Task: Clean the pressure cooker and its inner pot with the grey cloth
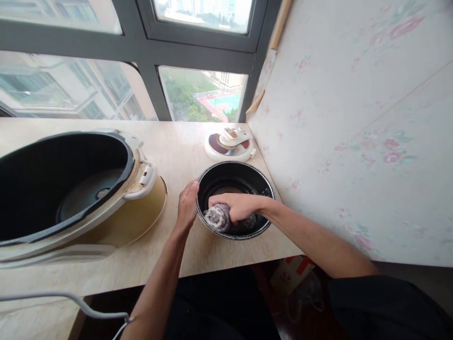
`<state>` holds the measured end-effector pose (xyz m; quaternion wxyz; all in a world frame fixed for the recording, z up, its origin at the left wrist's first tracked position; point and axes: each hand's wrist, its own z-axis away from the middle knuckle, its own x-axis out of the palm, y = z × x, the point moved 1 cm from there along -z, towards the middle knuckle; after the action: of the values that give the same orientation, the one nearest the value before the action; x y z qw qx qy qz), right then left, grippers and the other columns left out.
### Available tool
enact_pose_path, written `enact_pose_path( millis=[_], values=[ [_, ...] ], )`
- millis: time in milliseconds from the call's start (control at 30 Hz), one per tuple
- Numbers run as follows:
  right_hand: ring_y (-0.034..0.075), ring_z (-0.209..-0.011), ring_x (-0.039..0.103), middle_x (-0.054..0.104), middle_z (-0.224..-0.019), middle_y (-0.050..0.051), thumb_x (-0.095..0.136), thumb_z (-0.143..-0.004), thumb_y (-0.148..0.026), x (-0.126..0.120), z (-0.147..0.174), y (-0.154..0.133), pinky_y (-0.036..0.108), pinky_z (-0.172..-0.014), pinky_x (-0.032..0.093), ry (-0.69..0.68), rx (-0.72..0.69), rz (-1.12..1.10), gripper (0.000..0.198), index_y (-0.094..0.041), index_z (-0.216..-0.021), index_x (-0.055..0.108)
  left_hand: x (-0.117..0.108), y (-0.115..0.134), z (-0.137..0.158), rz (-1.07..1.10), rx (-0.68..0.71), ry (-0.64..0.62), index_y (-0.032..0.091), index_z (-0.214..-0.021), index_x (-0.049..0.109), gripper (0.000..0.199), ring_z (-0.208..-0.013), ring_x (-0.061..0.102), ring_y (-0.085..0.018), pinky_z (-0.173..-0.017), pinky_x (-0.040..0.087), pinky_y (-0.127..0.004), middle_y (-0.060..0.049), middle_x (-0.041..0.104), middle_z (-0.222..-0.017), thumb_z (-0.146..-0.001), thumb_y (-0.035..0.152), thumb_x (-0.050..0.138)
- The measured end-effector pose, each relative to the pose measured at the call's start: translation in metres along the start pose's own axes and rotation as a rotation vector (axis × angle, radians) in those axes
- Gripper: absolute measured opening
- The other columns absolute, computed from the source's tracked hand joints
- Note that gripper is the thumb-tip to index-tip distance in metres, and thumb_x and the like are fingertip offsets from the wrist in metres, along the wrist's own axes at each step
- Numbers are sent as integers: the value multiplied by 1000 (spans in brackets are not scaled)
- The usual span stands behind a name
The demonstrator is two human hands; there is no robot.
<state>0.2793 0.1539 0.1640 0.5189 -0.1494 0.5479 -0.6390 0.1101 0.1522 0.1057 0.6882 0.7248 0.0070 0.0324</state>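
Note:
A black inner pot (226,174) stands upright on the pale countertop (177,156), with a worn, shiny rim. My left hand (187,204) grips its left side, thumb up at the rim and the other fingers largely hidden. Inside the pot, my right hand (245,207) is closed around a bunched grey-and-white cloth (218,217). The cloth lies against the lower left of the inner wall. Part of the pot's bottom is hidden behind my right hand and forearm.
At left stands the open rice cooker body (148,212), dark inside. Its white lid (226,150) lies behind the pot. A floral wall (354,141) borders the right side. A grey cord (81,302) crosses the lower left, and a cardboard box (290,274) sits below the counter.

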Motion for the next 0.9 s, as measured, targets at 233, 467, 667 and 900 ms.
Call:
enact_pose_path(
  millis=[233,467,667,900],
  values=[
    [17,-91,53,58,-100,1,64,-55,1,-13,32,12,27,-78,41,-243,-127,37,50,-16,-102,57,-5,-2,-3,24,-70,-81,18,-69,53,33,-64,43,-13,-63,37,-24,3,48,-66,-87,46,57],
    [23,-107,58,61,-112,4,76,-64,-16,-1,26,25,38,-97,44,446,146,-180,58,-19,-115,48,-3,-3,2,100,-110,-51,17,-74,60,34,-75,54,-16,-76,45,-26,0,61,-74,-85,49,61],
    [23,-116,58,58,-124,10,71,-70,-20,-9,1,22,42,-107,41,947,164,-276,56,-21,-116,38,-3,-2,5,150,-129,-75,15,-84,68,38,-87,61,-20,-86,48,-30,-3,70,-88,-87,53,60],
    [21,-95,57,55,-103,3,68,-68,-19,22,-19,1,37,-87,47,687,22,-67,51,-22,-107,36,-2,-6,3,174,-102,-12,16,-78,66,34,-85,62,-20,-86,48,-31,-2,69,-83,-84,49,60]
  ],
)
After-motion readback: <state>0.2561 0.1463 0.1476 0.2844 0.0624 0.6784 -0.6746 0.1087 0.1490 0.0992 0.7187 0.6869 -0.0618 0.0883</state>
